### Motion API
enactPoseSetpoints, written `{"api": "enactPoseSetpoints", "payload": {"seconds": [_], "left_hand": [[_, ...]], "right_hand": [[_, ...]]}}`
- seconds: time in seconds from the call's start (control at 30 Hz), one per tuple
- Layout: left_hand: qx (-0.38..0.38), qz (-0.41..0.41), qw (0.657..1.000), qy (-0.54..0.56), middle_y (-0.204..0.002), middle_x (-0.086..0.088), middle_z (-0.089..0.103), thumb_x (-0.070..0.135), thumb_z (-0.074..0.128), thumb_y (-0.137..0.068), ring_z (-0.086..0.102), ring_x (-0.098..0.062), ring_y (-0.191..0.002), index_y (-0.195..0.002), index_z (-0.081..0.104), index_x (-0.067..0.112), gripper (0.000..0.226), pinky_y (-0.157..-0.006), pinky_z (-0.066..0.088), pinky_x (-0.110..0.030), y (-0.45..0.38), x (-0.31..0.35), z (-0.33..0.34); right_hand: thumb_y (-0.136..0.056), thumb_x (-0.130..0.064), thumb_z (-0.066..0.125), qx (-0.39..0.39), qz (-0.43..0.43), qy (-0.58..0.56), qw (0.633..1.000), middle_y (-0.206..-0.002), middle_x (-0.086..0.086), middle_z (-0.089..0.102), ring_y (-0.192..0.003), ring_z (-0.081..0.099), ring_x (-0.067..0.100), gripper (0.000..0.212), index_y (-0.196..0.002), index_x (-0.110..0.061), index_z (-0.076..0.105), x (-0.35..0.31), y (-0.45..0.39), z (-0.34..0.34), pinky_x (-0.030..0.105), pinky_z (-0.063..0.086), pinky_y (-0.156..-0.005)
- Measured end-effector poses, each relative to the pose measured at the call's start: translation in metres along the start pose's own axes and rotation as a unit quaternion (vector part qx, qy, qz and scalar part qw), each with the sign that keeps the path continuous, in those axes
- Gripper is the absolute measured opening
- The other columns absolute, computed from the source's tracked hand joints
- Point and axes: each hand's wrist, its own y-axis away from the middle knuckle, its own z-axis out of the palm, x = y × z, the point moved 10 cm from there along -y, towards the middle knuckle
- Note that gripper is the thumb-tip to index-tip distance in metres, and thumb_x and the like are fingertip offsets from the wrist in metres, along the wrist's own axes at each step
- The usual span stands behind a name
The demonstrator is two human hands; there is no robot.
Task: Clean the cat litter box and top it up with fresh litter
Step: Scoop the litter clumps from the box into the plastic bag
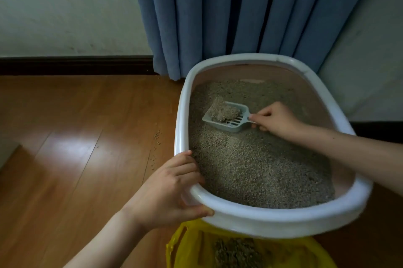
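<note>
One clump (221,111) is sitting in the scoop (226,118) over the litter box (279,222). My right hand (275,118) is pinching the thin handle, my left hand (172,189) is gripping the near rim. Clump's probably crumbly, so I'm keeping it level toward the yellow bag (187,250).

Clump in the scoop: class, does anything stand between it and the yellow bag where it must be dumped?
Only the litter box's near rim. The clump sits in the scoop held by the right hand; the yellow bag lies open just beyond that rim. The left hand grips the rim to the side.
</note>
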Motion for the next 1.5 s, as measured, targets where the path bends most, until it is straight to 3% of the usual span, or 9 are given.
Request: {"api": "enactPoseSetpoints", "payload": {"seconds": [0.2,0.37,0.53,0.83,0.97,1.1,1.2,1.3,1.5], "left_hand": [[0.012,-0.001,1.0,-0.011,-0.083,0.011,0.051,0.063,0.068,-0.081,0.05,-0.008,-0.093,-0.087,0.065,0.02,0.044,-0.112,0.032,-0.03,0.001,0.008,-0.002],[0.018,0.005,1.0,-0.005,-0.084,0.017,0.049,0.066,0.064,-0.082,0.048,-0.003,-0.092,-0.089,0.067,0.021,0.046,-0.111,0.034,-0.035,0.0,0.011,-0.003],[0.02,0.011,1.0,-0.01,-0.085,0.017,0.051,0.066,0.065,-0.083,0.05,-0.004,-0.091,-0.091,0.068,0.022,0.045,-0.11,0.035,-0.037,0.001,0.011,-0.003],[0.029,0.019,0.999,-0.019,-0.083,0.01,0.053,0.061,0.067,-0.081,0.051,-0.011,-0.091,-0.087,0.068,0.016,0.045,-0.106,0.037,-0.031,0.002,0.013,-0.004],[0.027,0.013,0.999,-0.023,-0.08,0.003,0.055,0.059,0.066,-0.082,0.051,-0.017,-0.086,-0.084,0.067,0.012,0.046,-0.102,0.034,-0.026,0.001,0.013,-0.004],[0.037,0.026,0.998,-0.031,-0.08,0.001,0.054,0.056,0.066,-0.083,0.052,-0.019,-0.085,-0.083,0.066,0.011,0.045,-0.105,0.036,-0.035,0.003,0.016,-0.004],[0.039,0.021,0.998,-0.033,-0.089,-0.002,0.058,0.058,0.06,-0.086,0.057,-0.022,-0.093,-0.09,0.069,0.009,0.05,-0.112,0.033,-0.039,0.007,0.016,-0.002],[0.048,0.017,0.998,-0.032,-0.11,-0.006,0.064,0.053,0.058,-0.089,0.056,-0.025,-0.117,-0.107,0.068,0.007,0.051,-0.115,0.032,-0.042,0.016,0.017,0.002],[0.072,0.0,0.997,-0.033,-0.122,-0.008,0.063,0.043,0.064,-0.09,0.045,-0.025,-0.134,-0.12,0.064,0.004,0.049,-0.118,0.028,-0.045,0.027,0.015,0.008]], "right_hand": [[-0.091,-0.029,0.062,-0.007,-0.025,0.017,1.0,-0.054,0.006,0.056,-0.05,0.045,0.018,0.031,-0.071,-0.008,0.074,-0.003,0.036,-0.019,0.027,0.033,-0.052],[-0.09,-0.029,0.064,-0.008,-0.028,0.031,0.999,-0.042,-0.004,0.046,-0.045,0.038,0.015,0.042,-0.048,-0.023,0.066,0.002,0.058,-0.026,0.03,0.03,-0.053],[-0.092,-0.029,0.061,-0.008,-0.027,0.032,0.999,-0.04,-0.003,0.038,-0.04,0.032,0.012,0.051,-0.043,-0.019,0.056,0.001,0.086,-0.032,0.027,0.029,-0.05],[-0.092,-0.03,0.062,-0.039,0.001,0.039,0.998,-0.05,0.008,0.05,-0.042,0.04,0.011,0.038,-0.072,0.001,0.072,0.006,0.117,-0.041,0.02,0.034,-0.047],[-0.09,-0.03,0.063,-0.037,-0.022,0.025,0.999,-0.047,0.001,0.054,-0.041,0.043,0.005,0.031,-0.073,-0.007,0.075,-0.008,0.13,-0.041,0.016,0.036,-0.045],[-0.089,-0.033,0.063,-0.043,-0.053,0.007,0.998,-0.049,0.006,0.055,-0.044,0.044,0.011,0.027,-0.078,-0.013,0.077,-0.025,0.149,-0.036,0.02,0.037,-0.045],[-0.086,-0.028,0.066,-0.072,-0.076,-0.01,0.994,-0.051,0.013,0.055,-0.045,0.044,0.01,0.025,-0.081,-0.007,0.077,-0.035,0.167,-0.032,0.014,0.036,-0.044],[-0.077,-0.033,0.066,-0.136,-0.085,-0.02,0.987,-0.053,0.011,0.059,-0.046,0.047,0.005,0.02,-0.081,-0.017,0.078,-0.039,0.187,-0.019,0.012,0.037,-0.045],[-0.077,-0.043,0.064,-0.261,-0.101,0.062,0.958,-0.064,-0.009,0.07,-0.058,0.058,0.0,0.023,-0.079,-0.026,0.079,-0.018,0.216,0.028,0.023,0.042,-0.054]]}}
